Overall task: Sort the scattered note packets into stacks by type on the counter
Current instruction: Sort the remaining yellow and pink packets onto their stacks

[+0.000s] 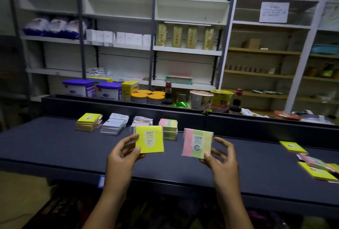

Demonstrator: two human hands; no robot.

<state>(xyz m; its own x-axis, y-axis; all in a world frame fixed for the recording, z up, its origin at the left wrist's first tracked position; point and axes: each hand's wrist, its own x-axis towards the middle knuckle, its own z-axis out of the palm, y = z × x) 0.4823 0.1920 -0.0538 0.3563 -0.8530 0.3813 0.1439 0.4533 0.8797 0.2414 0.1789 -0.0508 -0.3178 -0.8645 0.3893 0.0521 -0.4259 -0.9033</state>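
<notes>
My left hand (pixel 122 155) holds up a plain yellow note packet (pixel 149 139) marked 2207, gripped at its left edge. My right hand (pixel 221 157) holds a pink, green and yellow striped packet (pixel 198 143) marked 2209 by its lower right corner. Both packets hang above the dark counter (pixel 55 146). Along the back of the counter stand a yellow stack (pixel 89 121), a white stack (pixel 114 123), a low clear-wrapped pink pile (pixel 142 121) and a striped stack (pixel 168 127). Scattered yellow packets (pixel 293 146) (pixel 317 173) and pink ones (pixel 313 161) lie at the right.
A raised dark ledge (pixel 128 108) runs behind the counter. Beyond it stand purple-lidded tubs (pixel 78 87), orange-lidded jars (pixel 146 96), dark bottles (pixel 167 93) and noodle cups (pixel 200 99). Shelving with boxes and bags fills the back wall.
</notes>
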